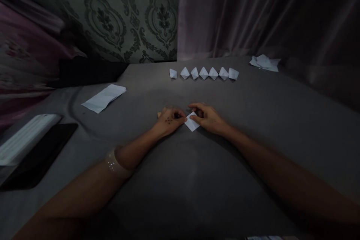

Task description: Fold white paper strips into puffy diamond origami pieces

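Observation:
A small white square of folded paper [192, 124] lies with one corner toward me, between my two hands. My left hand [169, 120] pinches its left corner between thumb and forefinger. The thumb of my right hand [208, 118] presses on its upper right part, with the fingers curled behind and partly hidden. Beyond my hands, several small folded paper shapes [204, 73] stand in a row on the grey cloth surface [180, 180].
A stack of white paper sheets [104, 98] lies at the left. Crumpled white paper [264, 62] sits at the far right. Near the left edge are a white box-like object [29, 137] and a dark flat object [42, 159]. Curtains [233, 11] hang behind.

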A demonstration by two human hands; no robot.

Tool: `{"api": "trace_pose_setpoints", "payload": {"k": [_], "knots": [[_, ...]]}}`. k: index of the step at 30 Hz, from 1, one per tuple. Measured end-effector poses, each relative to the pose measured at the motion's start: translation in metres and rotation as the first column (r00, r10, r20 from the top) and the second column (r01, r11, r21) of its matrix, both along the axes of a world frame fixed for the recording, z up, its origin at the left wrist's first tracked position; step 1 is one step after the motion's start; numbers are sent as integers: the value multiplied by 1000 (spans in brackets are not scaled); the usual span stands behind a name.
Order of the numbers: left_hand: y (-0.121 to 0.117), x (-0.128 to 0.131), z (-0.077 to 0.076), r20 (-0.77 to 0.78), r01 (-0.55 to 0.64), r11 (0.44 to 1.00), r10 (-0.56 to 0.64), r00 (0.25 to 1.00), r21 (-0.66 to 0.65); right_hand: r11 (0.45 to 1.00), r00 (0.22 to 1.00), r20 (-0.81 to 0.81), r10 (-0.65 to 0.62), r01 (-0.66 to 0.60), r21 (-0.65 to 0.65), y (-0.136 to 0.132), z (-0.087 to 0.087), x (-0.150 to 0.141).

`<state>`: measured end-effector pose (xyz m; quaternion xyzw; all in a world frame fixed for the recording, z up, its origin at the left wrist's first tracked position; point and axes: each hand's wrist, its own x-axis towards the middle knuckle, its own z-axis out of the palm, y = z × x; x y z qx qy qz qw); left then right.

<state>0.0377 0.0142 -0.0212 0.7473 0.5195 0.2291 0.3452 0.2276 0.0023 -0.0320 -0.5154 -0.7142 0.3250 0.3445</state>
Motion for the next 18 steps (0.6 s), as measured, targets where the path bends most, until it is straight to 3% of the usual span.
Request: {"api": "trace_pose_setpoints", "payload": {"k": [2, 4, 9, 11, 13, 15, 18], "knots": [[-2, 2, 1, 37, -29, 1000, 29, 999, -4, 998, 991, -128, -26, 19, -53, 0, 2, 0], [-4, 5, 2, 200, -25, 999, 32, 979, -37, 997, 966, -252, -59, 42, -71, -3, 7, -1], [-8, 12, 7, 664, 52, 967, 131, 736, -248, 988, 821, -550, -150, 110, -105, -14, 23, -5], [-8, 12, 10, 731, 70, 954, 174, 660, -290, 979, 733, -652, -193, 104, -174, -16, 25, -5], [-8, 12, 12, 744, 72, 942, 211, 634, -328, 966, 675, -697, -242, 102, -236, -16, 26, -3], [-8, 11, 14, 728, 60, 932, 239, 643, -358, 961, 685, -682, -255, 100, -259, -17, 27, -2], [-9, 11, 16, 692, 32, 931, 248, 678, -365, 970, 775, -597, -209, 84, -230, -20, 28, -4]]}}
